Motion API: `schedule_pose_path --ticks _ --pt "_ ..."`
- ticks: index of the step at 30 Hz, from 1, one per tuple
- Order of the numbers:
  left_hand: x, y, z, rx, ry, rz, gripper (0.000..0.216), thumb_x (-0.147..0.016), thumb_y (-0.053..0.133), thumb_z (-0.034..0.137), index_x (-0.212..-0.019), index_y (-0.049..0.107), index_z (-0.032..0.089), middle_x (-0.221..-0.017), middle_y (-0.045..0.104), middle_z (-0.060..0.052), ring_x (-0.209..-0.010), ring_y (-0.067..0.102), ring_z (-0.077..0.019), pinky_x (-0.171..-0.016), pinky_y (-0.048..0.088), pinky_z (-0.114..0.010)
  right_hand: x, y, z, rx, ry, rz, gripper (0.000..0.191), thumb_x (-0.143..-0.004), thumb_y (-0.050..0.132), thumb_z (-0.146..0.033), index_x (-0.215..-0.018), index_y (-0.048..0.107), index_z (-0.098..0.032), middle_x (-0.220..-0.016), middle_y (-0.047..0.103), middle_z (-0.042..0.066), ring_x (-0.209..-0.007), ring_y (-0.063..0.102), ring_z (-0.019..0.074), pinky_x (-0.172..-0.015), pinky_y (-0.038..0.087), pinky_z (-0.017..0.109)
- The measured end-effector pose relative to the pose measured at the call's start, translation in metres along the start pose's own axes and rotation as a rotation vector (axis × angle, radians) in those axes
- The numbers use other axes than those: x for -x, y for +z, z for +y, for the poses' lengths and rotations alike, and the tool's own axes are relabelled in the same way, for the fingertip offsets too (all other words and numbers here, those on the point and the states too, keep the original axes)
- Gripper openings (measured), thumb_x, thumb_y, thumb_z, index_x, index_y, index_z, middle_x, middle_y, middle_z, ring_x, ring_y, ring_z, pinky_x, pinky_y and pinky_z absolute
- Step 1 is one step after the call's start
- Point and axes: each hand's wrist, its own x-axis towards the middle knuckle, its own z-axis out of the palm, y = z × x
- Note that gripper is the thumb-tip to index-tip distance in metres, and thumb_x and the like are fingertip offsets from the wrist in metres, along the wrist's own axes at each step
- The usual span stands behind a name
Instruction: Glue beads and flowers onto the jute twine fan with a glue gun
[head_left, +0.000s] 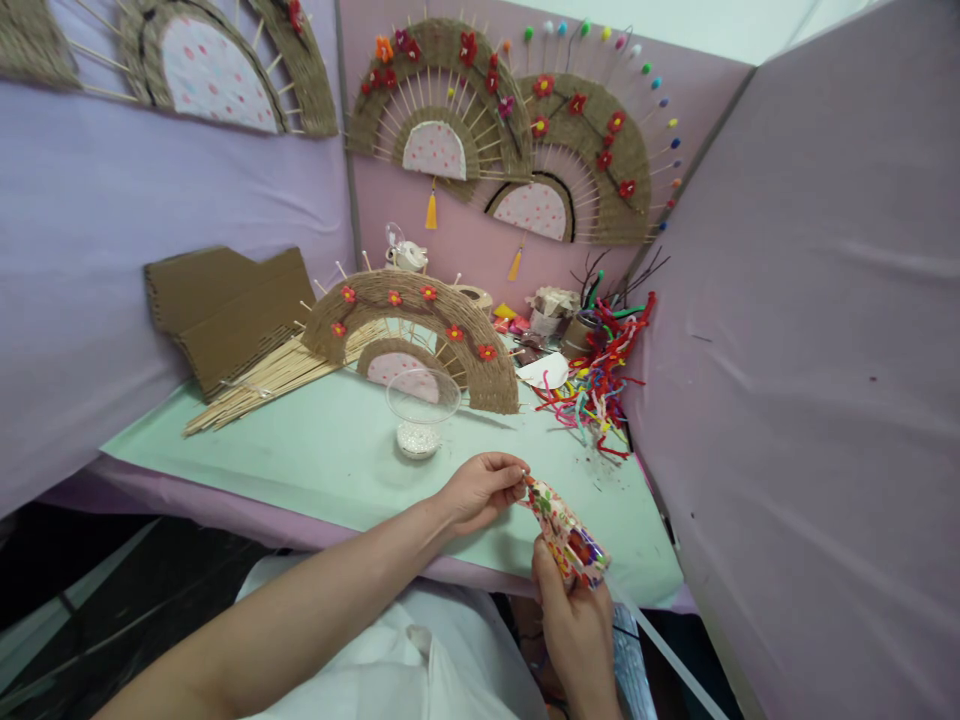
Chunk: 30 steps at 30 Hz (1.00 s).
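Observation:
A small piece of flower-printed fabric (564, 528) is held between both my hands above the near edge of the pale green table (330, 460). My left hand (480, 490) pinches its upper end with thumb and fingers closed. My right hand (574, 625) grips its lower end from below, fingers wrapped round it. Just beyond my left hand stands a clear plastic cup (422, 410) with white beads in its bottom.
A jute fan (412, 330) with small red flowers stands behind the cup. Wooden sticks (262, 385) and cardboard (225, 305) lie at the left. Coloured pipe cleaners (600, 380) pile up at the right. Purple partitions with hung fans (450, 100) enclose the table.

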Motion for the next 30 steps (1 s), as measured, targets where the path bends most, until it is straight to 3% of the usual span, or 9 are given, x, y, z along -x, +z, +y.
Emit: schedule_pose_path --ticks 7,13,17,19,21,26,30 --pt "-0.001 -0.001 0.0 0.02 -0.007 0.029 0.032 -0.05 0.088 0.027 -0.067 0.068 0.009 -0.059 0.061 -0.002 -0.054 0.052 -0.0061 -0.056 0.04 -0.018 0.001 0.0 0.002 0.007 0.008 0.009 0.05 -0.083 0.048 -0.054 -0.101 0.072 -0.014 -0.107 0.07 0.014 -0.109 0.06 0.0323 -0.092 0.045 0.041" --pt "-0.001 -0.001 0.002 0.063 -0.008 0.008 0.031 -0.051 0.088 0.025 -0.067 0.067 0.008 -0.061 0.059 -0.001 -0.055 0.052 -0.0048 -0.058 0.042 -0.017 -0.01 -0.009 0.009 -0.081 0.046 0.194 0.05 -0.079 0.055 -0.054 -0.101 0.07 -0.012 -0.099 0.071 0.013 -0.098 0.064 0.0306 -0.083 0.049 0.038" --pt "-0.001 -0.001 0.003 0.049 -0.012 0.03 0.033 -0.049 0.088 0.024 -0.067 0.067 0.009 -0.063 0.06 -0.001 -0.056 0.053 -0.005 -0.059 0.042 -0.017 -0.039 -0.028 0.023 0.084 -0.013 0.296 0.052 -0.08 0.053 -0.055 -0.109 0.064 -0.014 -0.103 0.069 0.014 -0.101 0.061 0.0308 -0.08 0.047 0.037" --pt "-0.002 0.001 0.005 0.002 -0.023 0.055 0.033 -0.048 0.089 0.025 -0.067 0.067 0.009 -0.062 0.06 -0.001 -0.056 0.053 -0.0051 -0.059 0.042 -0.017 -0.051 -0.039 0.032 0.235 0.021 0.238 0.048 -0.082 0.049 -0.056 -0.107 0.062 -0.017 -0.086 0.07 0.01 -0.08 0.064 0.0281 -0.067 0.047 0.035" --pt "-0.003 0.006 0.012 -0.069 -0.026 0.069 0.032 -0.049 0.088 0.025 -0.068 0.068 0.009 -0.061 0.059 0.0 -0.056 0.053 -0.0051 -0.058 0.042 -0.018 -0.06 -0.048 0.039 0.338 0.031 0.133 0.043 -0.086 0.043 -0.052 -0.112 0.056 -0.02 -0.082 0.068 0.007 -0.07 0.062 0.0248 -0.06 0.045 0.032" --pt "-0.011 0.025 0.036 -0.191 0.013 0.054 0.03 -0.053 0.086 0.023 -0.072 0.069 0.007 -0.063 0.061 -0.002 -0.058 0.054 -0.0053 -0.061 0.043 -0.018 -0.071 -0.053 0.051 0.536 -0.133 0.043 0.037 -0.089 0.038 -0.035 -0.119 0.048 -0.015 -0.105 0.062 0.014 -0.093 0.06 0.0286 -0.073 0.044 0.036" --pt "-0.019 0.031 0.04 -0.068 -0.021 0.032 0.025 -0.057 0.084 0.017 -0.072 0.067 0.007 -0.065 0.059 -0.002 -0.058 0.053 -0.0049 -0.058 0.044 -0.016 -0.078 -0.05 0.056 0.725 -0.199 0.025 0.038 -0.088 0.046 -0.028 -0.121 0.049 -0.011 -0.101 0.061 0.015 -0.095 0.057 0.0309 -0.077 0.043 0.039"
